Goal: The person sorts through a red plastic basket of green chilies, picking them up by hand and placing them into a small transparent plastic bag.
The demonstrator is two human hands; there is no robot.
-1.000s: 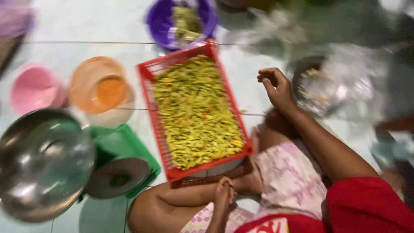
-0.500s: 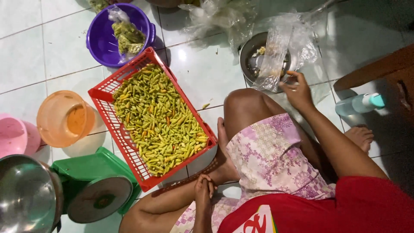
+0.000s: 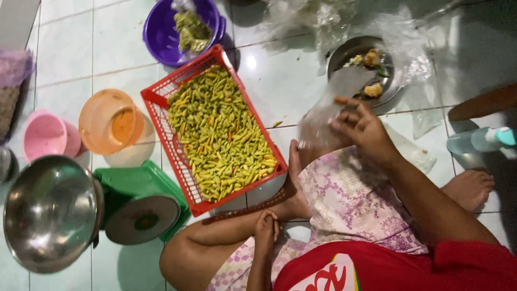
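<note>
I sit on a tiled floor with a red plastic tray [image 3: 156, 99] of green chillies [image 3: 221, 134] in front of my legs. My right hand [image 3: 362, 128] is over my knee, pinching a clear plastic bag [image 3: 319, 119] that is blurred by motion. Just beyond it stands a metal bowl [image 3: 338, 56] holding bits of food, with more crumpled clear plastic [image 3: 323, 19] behind it. My left hand [image 3: 266, 226] rests on my shin with its fingers curled shut and nothing in it.
At the left are a purple bowl [image 3: 156, 32] with chillies, an orange bowl [image 3: 110, 123], a pink bowl [image 3: 46, 136], a large steel bowl [image 3: 51, 211] and a green kitchen scale [image 3: 141, 213]. A pale blue bottle [image 3: 482, 140] lies at the right beside a wooden edge [image 3: 482, 102].
My right hand came back from the metal bowl toward my knee, bringing a clear plastic bag with it. The view shifted to the right. My left hand stayed on my shin.
</note>
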